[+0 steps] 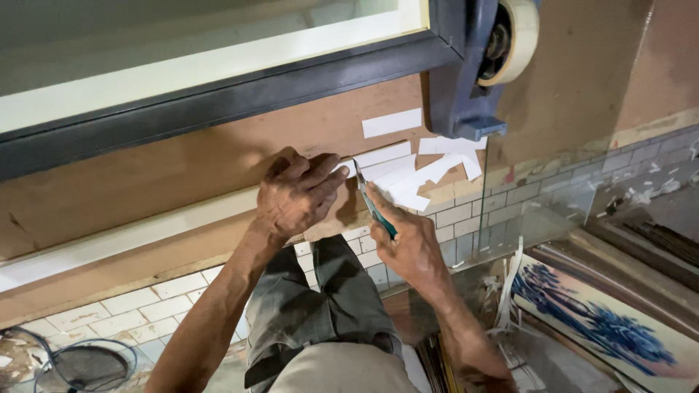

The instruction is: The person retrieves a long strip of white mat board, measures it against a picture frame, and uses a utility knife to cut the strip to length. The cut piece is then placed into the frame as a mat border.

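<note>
My left hand (pixel 295 195) presses flat on a brown board (pixel 182 171), fingers spread over the end of a white paper strip (pixel 382 154). Beside it, my right hand (pixel 408 244) grips a teal-handled utility knife (pixel 373 204), whose blade tip touches the strip close to my left fingertips. Several more white strips (pixel 426 171) lie on the board just right of the knife. A dark frame (pixel 218 102) with a white mat runs along the board's far side.
A blue tape dispenser (pixel 473 65) with a tape roll stands at the frame's corner. Below the table edge there is a tiled floor (pixel 109 313), a blue-and-white picture (pixel 604 320) at the right, paper scraps, and a round wire object (pixel 87 364) at the lower left.
</note>
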